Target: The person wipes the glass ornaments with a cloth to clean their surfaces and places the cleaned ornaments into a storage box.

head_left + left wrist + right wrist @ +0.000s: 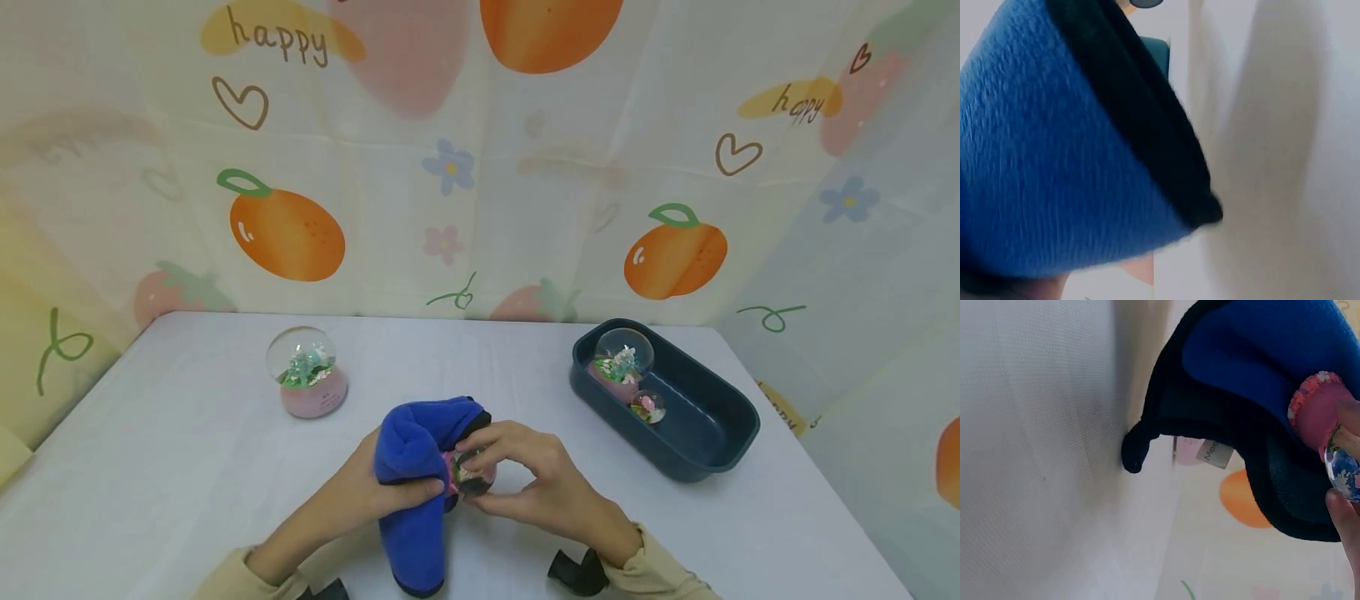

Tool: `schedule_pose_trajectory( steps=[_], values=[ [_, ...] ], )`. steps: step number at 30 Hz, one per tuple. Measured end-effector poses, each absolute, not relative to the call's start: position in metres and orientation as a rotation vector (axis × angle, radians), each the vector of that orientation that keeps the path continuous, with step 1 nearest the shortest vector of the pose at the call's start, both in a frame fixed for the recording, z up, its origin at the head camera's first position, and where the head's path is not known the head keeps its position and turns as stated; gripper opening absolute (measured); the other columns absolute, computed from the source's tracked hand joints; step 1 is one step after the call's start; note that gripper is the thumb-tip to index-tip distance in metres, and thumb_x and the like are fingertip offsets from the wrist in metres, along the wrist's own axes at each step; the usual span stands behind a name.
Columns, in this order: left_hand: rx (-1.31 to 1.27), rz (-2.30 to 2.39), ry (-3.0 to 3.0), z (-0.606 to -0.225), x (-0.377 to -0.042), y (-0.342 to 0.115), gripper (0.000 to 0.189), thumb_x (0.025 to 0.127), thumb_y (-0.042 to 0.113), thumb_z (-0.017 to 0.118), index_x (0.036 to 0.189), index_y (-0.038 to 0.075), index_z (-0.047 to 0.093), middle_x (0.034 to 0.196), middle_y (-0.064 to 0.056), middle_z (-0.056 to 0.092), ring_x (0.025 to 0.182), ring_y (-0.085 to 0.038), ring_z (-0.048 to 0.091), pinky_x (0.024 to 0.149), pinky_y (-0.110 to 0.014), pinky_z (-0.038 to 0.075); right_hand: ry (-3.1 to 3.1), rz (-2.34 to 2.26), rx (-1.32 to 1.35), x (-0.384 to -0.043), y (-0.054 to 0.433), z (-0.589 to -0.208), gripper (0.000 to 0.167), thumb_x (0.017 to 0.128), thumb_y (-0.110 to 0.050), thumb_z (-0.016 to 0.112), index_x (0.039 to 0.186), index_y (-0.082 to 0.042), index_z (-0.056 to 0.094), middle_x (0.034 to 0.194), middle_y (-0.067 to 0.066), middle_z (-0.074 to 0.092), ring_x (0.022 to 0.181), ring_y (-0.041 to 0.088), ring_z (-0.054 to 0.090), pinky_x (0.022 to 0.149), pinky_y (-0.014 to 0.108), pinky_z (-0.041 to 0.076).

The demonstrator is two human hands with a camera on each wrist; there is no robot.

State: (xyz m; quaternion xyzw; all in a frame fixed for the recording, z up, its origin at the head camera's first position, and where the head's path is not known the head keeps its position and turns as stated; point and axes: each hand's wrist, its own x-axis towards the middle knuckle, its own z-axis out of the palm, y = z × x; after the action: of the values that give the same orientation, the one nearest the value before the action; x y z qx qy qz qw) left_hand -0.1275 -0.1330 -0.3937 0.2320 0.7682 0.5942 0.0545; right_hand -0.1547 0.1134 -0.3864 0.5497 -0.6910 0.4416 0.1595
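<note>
Near the front middle of the table, my left hand grips a blue cloth with black edging, its thumb lying across the front. The cloth is bunched and hangs down toward the tabletop. My right hand pinches a small snow globe by its clear ball between thumb and fingers. The globe is tipped sideways, its pink base toward the cloth, as the right wrist view shows. In the left wrist view the blue cloth covers most of the left hand.
A large snow globe with a pink base stands at the back left. At the back right is a dark blue tray containing another large snow globe and a small one. A printed curtain hangs behind the white table.
</note>
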Motion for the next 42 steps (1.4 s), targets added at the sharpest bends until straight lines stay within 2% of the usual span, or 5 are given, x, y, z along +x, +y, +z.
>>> schedule_pose_trajectory(
  steps=[5,10,25,33,42],
  values=[
    [0.769,1.838,2.441,-0.3954,-0.1274,-0.1318,0.059,0.081,0.013,0.079,0.132,0.012,0.05,0.121,-0.005,0.064,0.106,-0.011,0.063,0.091,-0.03,0.052,-2.063,1.264,1.485,-0.1535,0.113,-0.3859,0.05,0.072,0.001,0.085,0.115,-0.007,0.062,0.119,0.012,0.065,0.109,0.022,0.065,0.089,0.028,0.057],
    [0.863,1.897,2.528,-0.3965,-0.1273,-0.1296,0.061,0.077,0.007,0.082,0.13,0.014,0.053,0.119,-0.003,0.065,0.107,-0.008,0.063,0.093,-0.028,0.051,-2.183,1.356,1.389,-0.1517,0.1136,-0.3852,0.054,0.075,-0.005,0.085,0.123,-0.008,0.058,0.118,0.011,0.062,0.096,0.016,0.065,0.075,0.021,0.059],
    [0.79,1.891,2.597,-0.3947,-0.127,-0.1314,0.042,0.082,0.008,0.078,0.119,0.014,0.059,0.112,0.0,0.069,0.103,-0.007,0.064,0.091,-0.029,0.052,-2.058,1.452,1.479,-0.1524,0.1112,-0.3887,0.043,0.073,0.001,0.085,0.11,-0.004,0.064,0.107,0.01,0.062,0.082,0.015,0.063,0.075,0.024,0.06],
    [0.71,1.817,2.374,-0.3936,-0.1287,-0.1329,0.066,0.082,0.014,0.079,0.139,0.009,0.047,0.128,-0.01,0.062,0.109,-0.012,0.062,0.093,-0.031,0.051,-2.025,1.383,1.463,-0.1512,0.1125,-0.3858,0.04,0.072,0.003,0.084,0.107,-0.008,0.067,0.111,0.011,0.064,0.102,0.022,0.066,0.081,0.026,0.059],
    [0.762,1.91,2.489,-0.3949,-0.1266,-0.131,0.056,0.078,0.009,0.082,0.125,0.015,0.054,0.114,-0.002,0.066,0.103,-0.009,0.065,0.09,-0.029,0.052,-2.17,1.516,1.368,-0.1494,0.1127,-0.3847,0.053,0.077,-0.004,0.084,0.122,-0.006,0.057,0.116,0.013,0.064,0.098,0.019,0.069,0.078,0.027,0.06]
  ],
)
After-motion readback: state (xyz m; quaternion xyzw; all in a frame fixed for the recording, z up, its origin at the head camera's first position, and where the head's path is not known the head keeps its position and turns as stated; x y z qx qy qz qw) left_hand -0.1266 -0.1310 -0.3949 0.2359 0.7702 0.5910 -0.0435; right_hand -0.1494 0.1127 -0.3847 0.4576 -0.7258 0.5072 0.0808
